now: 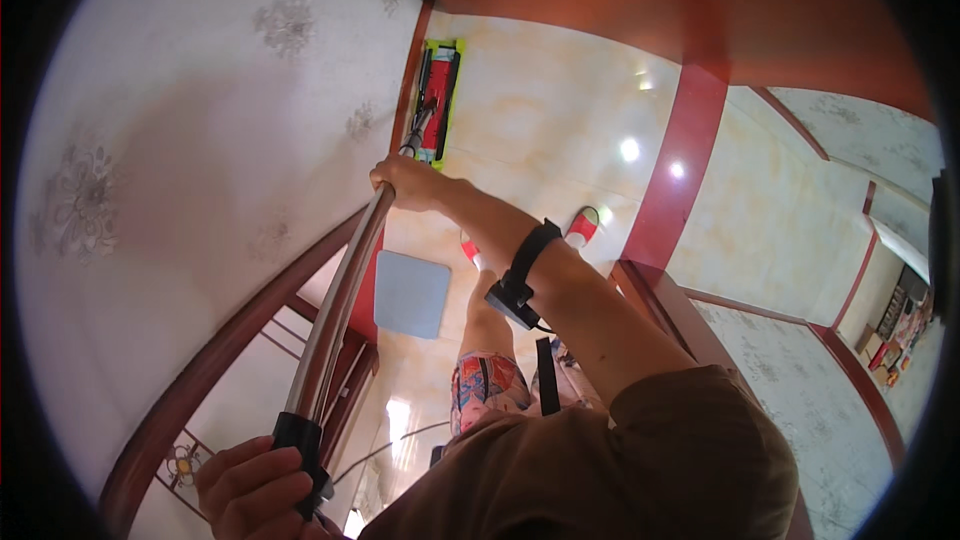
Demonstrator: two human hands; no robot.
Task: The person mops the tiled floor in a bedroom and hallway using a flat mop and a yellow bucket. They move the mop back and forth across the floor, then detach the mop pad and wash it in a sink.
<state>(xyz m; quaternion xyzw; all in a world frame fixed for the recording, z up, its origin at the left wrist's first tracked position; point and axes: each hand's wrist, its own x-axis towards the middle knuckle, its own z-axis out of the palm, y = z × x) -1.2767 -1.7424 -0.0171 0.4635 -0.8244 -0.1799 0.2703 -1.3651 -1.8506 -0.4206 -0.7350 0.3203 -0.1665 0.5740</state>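
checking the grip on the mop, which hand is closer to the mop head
Right. The right hand grips the metal pole partway down, nearer the red and green mop head on the floor. The left hand holds the black top end of the pole, farthest from it.

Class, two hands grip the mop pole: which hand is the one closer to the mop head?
The right hand, gripping the metal pole partway down, nearer the red-and-green mop head. The left hand holds the black top grip.

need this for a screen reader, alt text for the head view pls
Seen from above, a person grips a long metal mop handle with both hands, right hand midway, left hand at its black end; the red and green mop head rests on a glossy beige floor.
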